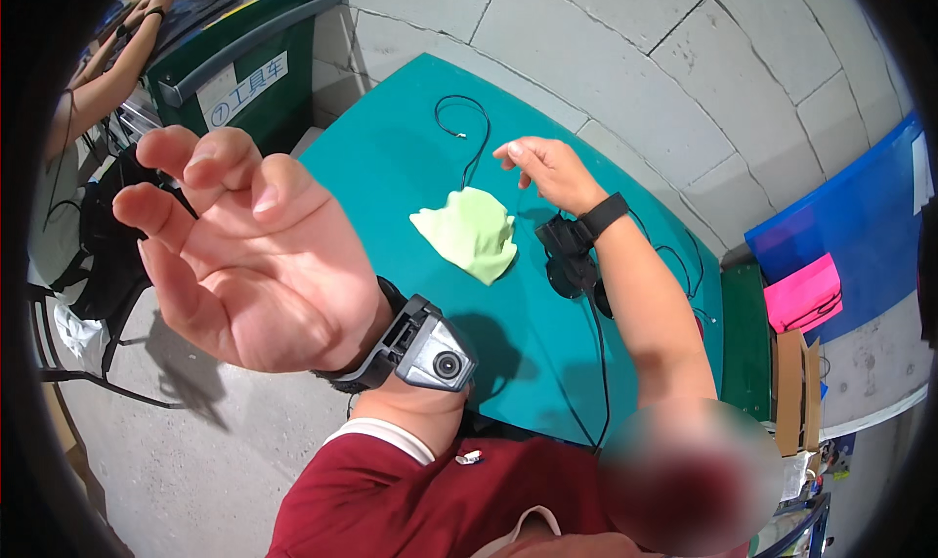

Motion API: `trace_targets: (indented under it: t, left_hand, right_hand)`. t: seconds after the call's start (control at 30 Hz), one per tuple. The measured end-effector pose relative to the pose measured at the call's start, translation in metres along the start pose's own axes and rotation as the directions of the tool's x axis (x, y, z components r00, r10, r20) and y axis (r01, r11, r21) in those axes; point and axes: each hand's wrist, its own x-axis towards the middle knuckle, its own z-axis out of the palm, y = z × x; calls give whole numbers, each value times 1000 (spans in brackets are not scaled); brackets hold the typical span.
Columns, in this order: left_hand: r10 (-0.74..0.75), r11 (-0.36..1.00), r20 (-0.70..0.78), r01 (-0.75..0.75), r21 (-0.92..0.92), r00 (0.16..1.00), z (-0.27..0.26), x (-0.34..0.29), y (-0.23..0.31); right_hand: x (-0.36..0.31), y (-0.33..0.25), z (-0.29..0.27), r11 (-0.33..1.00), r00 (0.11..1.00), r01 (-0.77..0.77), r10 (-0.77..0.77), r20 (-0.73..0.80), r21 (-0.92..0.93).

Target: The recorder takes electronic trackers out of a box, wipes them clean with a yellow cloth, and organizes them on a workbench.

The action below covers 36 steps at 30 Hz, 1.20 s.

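Observation:
My left hand (264, 255) is raised close in front of me at the left, palm up and fingers half curled and apart, with nothing in it. A black strap with a grey camera (435, 355) sits on that wrist. My right hand (550, 172) hovers over the teal table's far side, fingers loosely bent, with no object visible in them. A black band and black device (569, 247) are at the right wrist. Between the hands, a crumpled light green cloth (471, 234) lies on the teal table (391, 143). A thin black cable (486, 133) loops out behind the cloth.
A block wall (586, 45) rises behind the table. More black cables (689, 270) trail at the right. Beyond are a pink sheet (803, 294), a blue panel (840, 236) and a cardboard box (789, 392). At upper left, another person's arm (132, 55) reaches near a green tool cart (283, 79).

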Motion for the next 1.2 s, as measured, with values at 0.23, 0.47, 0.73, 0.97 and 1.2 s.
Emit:
trace_targets:
  t: [0.23,0.47,0.73,0.97,1.2]
  left_hand:
    - [-16,1000,-27,16,-4,1000,1,0,-2]
    - [66,996,-64,-62,67,996,5,2,-9]
    - [56,996,-70,-50,79,996,5,2,-8]
    - [36,999,-82,-34,14,996,9,1,-10]
    - [-60,998,-35,61,28,998,8,2,-10]
  right_hand:
    - [-15,17,59,747,965,245,-125,231,-618]
    - [-13,40,74,810,982,-91,170,84,-580]
    - [-13,26,45,775,975,-221,201,-100,-592]
    - [-17,42,65,840,967,-120,220,129,-529]
    - [-4,41,78,853,963,65,82,257,-517]
